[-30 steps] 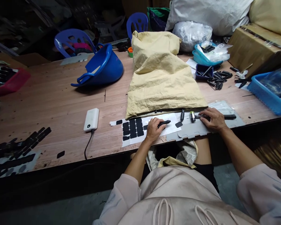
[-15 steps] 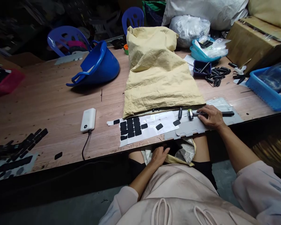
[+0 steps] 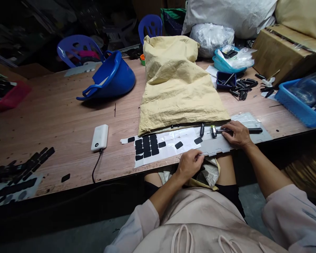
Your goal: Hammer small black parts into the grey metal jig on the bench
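The right hand (image 3: 237, 134) is curled down over the black handle of a hammer with a black-and-yellow head (image 3: 214, 131), grasping it; the hammer lies crosswise on a flat grey sheet (image 3: 213, 147) at the near edge of the wood-grained table (image 3: 68, 121); the left hand (image 3: 191, 164) is at that edge, left of the right hand, its fingers bent in and thumb pressed toward them, though whether it pinches anything small I cannot tell; just left of the hammer's head stands or lies a short black cylindrical piece (image 3: 202, 130); farther left a white paper sheet (image 3: 170, 139) carries rounded black rectangular patches (image 3: 146, 146), most grouped at its left end; a large beige cloth sack (image 3: 183, 88) lies just beyond; a white rectangular power bank (image 3: 100, 137) is well to the left.
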A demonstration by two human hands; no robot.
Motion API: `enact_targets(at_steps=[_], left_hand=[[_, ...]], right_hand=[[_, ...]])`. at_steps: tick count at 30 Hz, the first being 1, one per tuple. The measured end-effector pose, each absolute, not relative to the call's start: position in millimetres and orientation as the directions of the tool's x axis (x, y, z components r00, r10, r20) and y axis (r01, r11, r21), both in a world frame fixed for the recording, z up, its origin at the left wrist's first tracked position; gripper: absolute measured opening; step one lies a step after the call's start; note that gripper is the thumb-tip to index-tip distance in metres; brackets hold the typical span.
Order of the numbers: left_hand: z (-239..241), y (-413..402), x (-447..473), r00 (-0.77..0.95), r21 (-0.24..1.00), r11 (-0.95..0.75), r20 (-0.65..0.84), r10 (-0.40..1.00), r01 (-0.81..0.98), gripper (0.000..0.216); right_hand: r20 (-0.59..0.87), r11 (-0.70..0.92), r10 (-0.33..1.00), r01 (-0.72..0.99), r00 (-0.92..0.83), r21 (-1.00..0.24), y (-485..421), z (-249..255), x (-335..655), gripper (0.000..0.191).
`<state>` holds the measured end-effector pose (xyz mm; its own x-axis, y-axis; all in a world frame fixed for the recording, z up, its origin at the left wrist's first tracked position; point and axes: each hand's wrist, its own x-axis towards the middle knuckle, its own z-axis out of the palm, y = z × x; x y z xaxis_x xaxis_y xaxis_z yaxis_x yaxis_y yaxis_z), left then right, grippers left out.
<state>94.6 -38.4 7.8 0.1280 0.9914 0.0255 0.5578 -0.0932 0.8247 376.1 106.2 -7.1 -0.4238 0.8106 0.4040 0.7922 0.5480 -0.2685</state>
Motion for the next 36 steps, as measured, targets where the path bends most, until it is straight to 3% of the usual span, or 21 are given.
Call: enact_targets(at_steps=[3,7,13,18,31,36], left_hand=[[11.3,10.2,108.0,-0.049,0.798,-0.068,0.121,0.992,0.599,0.008],[7.6,55.0,126.0,-0.156,0.701,0.014,0.138,0.978,0.713,0.02],[8.0,52.9,117.2,-0.094,0.608,-0.001,0.124,0.988,0.794,0.01],[8.0,37.1,55.9,-0.002,0.629,-0.113,0.179,0.984,0.769,0.011],[-6.7,35.8,19.4,0.02,0.657,-0.055,0.061,0.998,0.752,0.018],[-7.0,36.2,18.8,0.0,0.678,-0.039,0.057,0.998,0.734,0.016]], right_hand=[[0.41,0.549,0.809,0.793,-0.422,-0.266,106.2,-7.1,376.0,0.025],[0.401,0.546,0.813,0.793,-0.423,-0.27,105.9,-6.9,375.9,0.024],[0.399,0.538,0.818,0.794,-0.413,-0.282,105.0,-5.9,375.1,0.023],[0.392,0.539,0.82,0.792,-0.417,-0.286,105.2,-5.4,375.4,0.024],[0.433,0.61,0.768,0.745,-0.472,-0.27,104.9,-0.1,376.3,0.027],[0.487,0.629,0.758,0.682,-0.433,-0.373,79.0,15.3,330.8,0.024]])
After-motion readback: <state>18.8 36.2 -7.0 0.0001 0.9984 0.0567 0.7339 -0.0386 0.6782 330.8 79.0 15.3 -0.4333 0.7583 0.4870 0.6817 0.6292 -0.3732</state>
